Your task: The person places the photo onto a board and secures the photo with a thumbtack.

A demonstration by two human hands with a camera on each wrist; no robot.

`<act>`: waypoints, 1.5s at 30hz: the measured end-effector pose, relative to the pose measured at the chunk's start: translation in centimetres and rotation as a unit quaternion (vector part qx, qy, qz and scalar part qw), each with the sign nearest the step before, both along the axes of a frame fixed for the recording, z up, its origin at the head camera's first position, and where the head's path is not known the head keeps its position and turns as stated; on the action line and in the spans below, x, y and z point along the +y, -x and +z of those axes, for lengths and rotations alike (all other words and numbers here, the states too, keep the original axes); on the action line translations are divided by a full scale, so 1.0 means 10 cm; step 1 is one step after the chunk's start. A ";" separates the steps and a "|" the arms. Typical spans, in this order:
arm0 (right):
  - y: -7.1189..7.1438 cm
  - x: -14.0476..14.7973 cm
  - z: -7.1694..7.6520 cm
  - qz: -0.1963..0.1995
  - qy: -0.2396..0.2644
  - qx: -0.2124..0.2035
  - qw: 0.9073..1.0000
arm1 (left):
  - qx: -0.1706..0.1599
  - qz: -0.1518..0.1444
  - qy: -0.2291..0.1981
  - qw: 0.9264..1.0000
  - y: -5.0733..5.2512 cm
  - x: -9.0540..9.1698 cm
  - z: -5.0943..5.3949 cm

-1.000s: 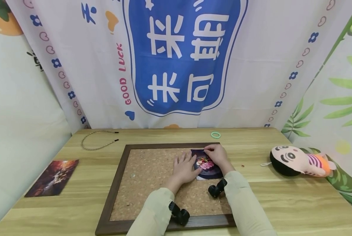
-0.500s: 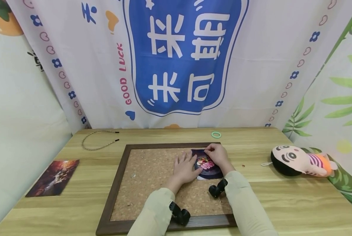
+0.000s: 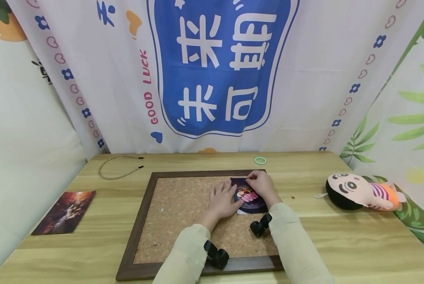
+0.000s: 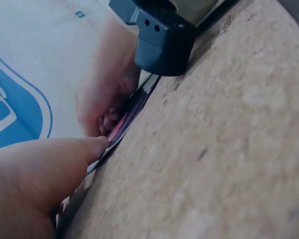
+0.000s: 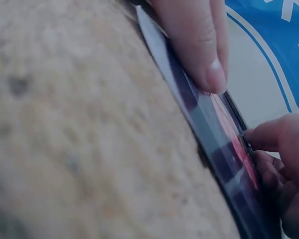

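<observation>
A dark printed picture of food on a plate (image 3: 252, 206) lies on the cork board (image 3: 183, 221), at its upper right. My left hand (image 3: 222, 200) is spread flat, fingers straight, its thumb touching the picture's left part. Near the picture's upper edge, my right hand (image 3: 261, 184) pinches a tiny pin-like thing between thumb and forefinger; the fingertips mostly hide it. In the right wrist view, the picture's near edge lifts slightly off the cork, and the right hand (image 5: 289, 169) is bent at its far side. The left thumb (image 4: 92, 149) rests at the picture's edge in the left wrist view.
Left of the board's brown frame (image 3: 141, 225) lies another picture (image 3: 65, 212). A braided headband (image 3: 107, 165) and a green ring (image 3: 260, 160) lie behind. A doll (image 3: 361, 193) lies at right. Black wrist cameras (image 3: 217, 256) sit close above the board.
Both hands keep nearly the same places on the picture. The whole head view has shifted slightly; nothing else visibly moves.
</observation>
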State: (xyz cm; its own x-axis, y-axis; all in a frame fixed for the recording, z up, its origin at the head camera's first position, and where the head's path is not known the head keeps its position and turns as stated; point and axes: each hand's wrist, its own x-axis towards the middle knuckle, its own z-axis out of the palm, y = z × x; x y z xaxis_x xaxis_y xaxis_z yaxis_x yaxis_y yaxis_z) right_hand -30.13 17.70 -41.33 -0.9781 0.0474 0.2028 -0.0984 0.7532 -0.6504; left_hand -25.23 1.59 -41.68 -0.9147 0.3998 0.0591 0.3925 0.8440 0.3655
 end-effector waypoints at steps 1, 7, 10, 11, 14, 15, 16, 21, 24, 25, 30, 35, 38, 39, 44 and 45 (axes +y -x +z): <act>0.00 0.00 0.02 -0.001 0.004 -0.004 1.000 | -0.001 0.000 -0.006 1.000 0.01 0.00 0.00; -0.02 0.02 0.15 0.012 0.081 -0.041 0.996 | -0.024 -0.001 -0.060 0.998 0.08 -0.02 0.07; -0.02 0.08 0.27 0.045 0.145 -0.055 0.987 | -0.027 -0.005 -0.106 0.994 0.13 -0.08 0.14; -0.03 0.10 0.32 0.058 0.164 -0.061 0.983 | -0.030 -0.007 -0.124 0.992 0.14 -0.10 0.16; -0.04 0.19 0.49 0.096 0.184 -0.070 0.976 | -0.046 -0.005 -0.166 0.985 0.18 -0.22 0.25; -0.05 0.23 0.54 0.110 0.185 -0.070 0.974 | -0.052 -0.002 -0.178 0.983 0.19 -0.26 0.29; -0.06 0.27 0.59 0.119 0.185 -0.070 0.973 | -0.063 0.004 -0.184 0.981 0.19 -0.31 0.33; -0.13 0.51 0.77 0.152 0.168 -0.058 0.972 | -0.105 0.030 -0.233 0.966 0.20 -0.66 0.54; -0.21 0.65 0.82 0.152 0.144 -0.046 0.977 | -0.105 0.039 -0.248 0.962 0.21 -0.96 0.65; -0.24 0.69 0.83 0.150 0.138 -0.043 0.978 | -0.099 0.043 -0.248 0.963 0.21 -1.07 0.68; -0.37 0.90 0.78 0.142 0.127 -0.038 0.981 | -0.057 0.068 -0.257 0.962 0.15 -1.68 0.73; -0.45 1.08 0.65 0.120 0.131 -0.042 0.983 | -0.052 0.121 -0.260 0.956 0.04 -2.33 0.69; -0.47 1.16 0.55 0.100 0.129 -0.037 0.986 | -0.059 0.156 -0.249 0.954 -0.04 -2.68 0.69; -0.47 1.19 0.52 0.093 0.126 -0.033 0.987 | -0.053 0.165 -0.245 0.954 -0.07 -2.79 0.68; -0.49 1.31 0.33 0.060 0.113 -0.044 0.991 | -0.005 0.220 -0.246 0.944 -0.19 -3.24 0.53; -0.50 1.33 0.28 0.057 0.108 -0.047 0.991 | 0.003 0.234 -0.248 0.940 -0.22 -3.31 0.50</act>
State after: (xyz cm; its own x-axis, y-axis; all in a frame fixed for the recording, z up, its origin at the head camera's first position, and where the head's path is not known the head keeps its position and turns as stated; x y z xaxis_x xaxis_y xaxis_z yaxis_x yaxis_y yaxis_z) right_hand -25.15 31.00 -38.48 -0.9937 -0.0315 0.1073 -0.1055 0.5831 -0.8055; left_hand -23.02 -31.55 -36.73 -0.9828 -0.1245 0.1368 0.0230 0.6516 0.7582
